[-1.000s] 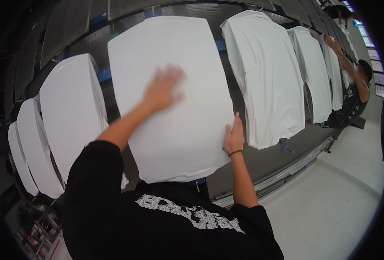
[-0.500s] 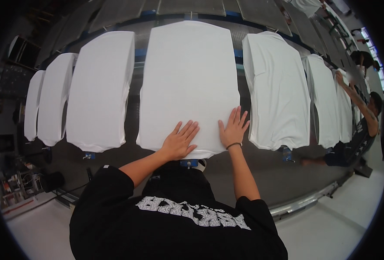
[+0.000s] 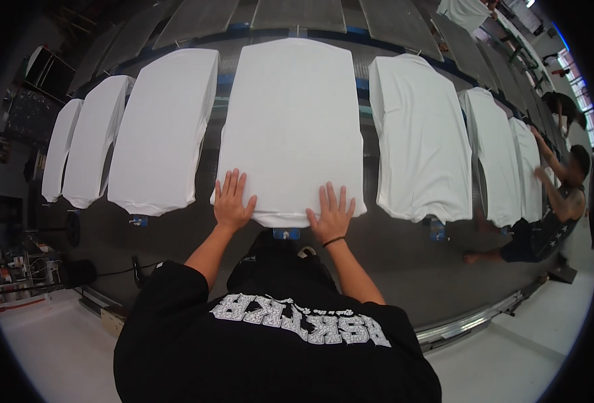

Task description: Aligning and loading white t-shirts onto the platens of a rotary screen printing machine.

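Observation:
A white T-shirt (image 3: 293, 121) lies stretched smooth over a flat board straight in front of me. On its near left corner my left hand (image 3: 234, 205) rests flat, fingers apart and pointing away from me. My right hand (image 3: 332, 213), with a dark band at the wrist, presses flat near the right end of the same hem. Neither hand grips anything. Beneath the hem, between my hands, a blue metal bracket (image 3: 285, 234) sticks out. The board itself is hidden under the cloth.
White shirts on boards stand on both sides, a smooth one (image 3: 163, 134) to the left and a wrinkled one (image 3: 421, 138) to the right. Grey boards (image 3: 297, 15) line the far side. At far right, a person (image 3: 555, 208) reaches toward another shirt. A metal rail (image 3: 471, 322) crosses the lower right.
My left hand has slid left from the shirt's lower middle to its left corner. My right hand has come nearer and left, toward the hem. The person at right has shifted their arms.

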`<state>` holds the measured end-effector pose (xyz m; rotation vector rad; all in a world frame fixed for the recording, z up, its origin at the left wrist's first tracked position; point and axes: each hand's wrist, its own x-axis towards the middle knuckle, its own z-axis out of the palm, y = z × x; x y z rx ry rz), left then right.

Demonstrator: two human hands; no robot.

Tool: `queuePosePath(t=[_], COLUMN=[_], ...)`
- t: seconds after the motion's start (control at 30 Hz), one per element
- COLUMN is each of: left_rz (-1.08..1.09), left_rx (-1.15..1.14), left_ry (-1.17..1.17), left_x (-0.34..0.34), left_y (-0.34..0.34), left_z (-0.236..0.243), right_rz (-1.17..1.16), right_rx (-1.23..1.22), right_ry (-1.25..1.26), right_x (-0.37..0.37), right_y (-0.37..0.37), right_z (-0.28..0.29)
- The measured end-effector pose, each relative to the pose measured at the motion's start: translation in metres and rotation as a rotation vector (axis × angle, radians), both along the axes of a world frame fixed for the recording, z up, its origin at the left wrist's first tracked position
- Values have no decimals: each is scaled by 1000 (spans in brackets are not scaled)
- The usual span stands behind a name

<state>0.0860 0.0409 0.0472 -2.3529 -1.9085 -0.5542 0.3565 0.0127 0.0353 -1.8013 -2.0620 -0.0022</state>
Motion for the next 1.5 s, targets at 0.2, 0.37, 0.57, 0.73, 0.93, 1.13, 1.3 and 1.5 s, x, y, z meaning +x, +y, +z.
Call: queuePosePath(t=[0.2, 0.37, 0.57, 0.73, 0.93, 1.13, 1.3, 1.5], left_rz=[76, 299, 564, 852, 774, 647, 398, -226], left_rx=[88, 115, 170, 49, 313, 48, -22, -311], left_ry=[-80, -694, -1065, -759, -1367, -1261, -398, 5], left_x=[-4, -38, -59, -4, -22, -26, -28, 27], left_y=[-10, 9, 30, 22, 22, 28, 90, 215], left_z=[-9, -21, -11, -42, -71, -54, -14, -1], right_rz=[10, 35, -269, -706, -702, -529, -447, -500], right_rx=[78, 4, 119, 87, 239, 35, -76, -296], right_ry=[6, 27, 134, 885, 1563, 1451, 60, -12], right_x=[-5, 0, 39, 73, 55, 68, 46, 25], right_y=[-2, 1, 20, 55, 50, 52, 88, 133], right_z=[-14, 0, -16, -75, -72, -63, -7, -1])
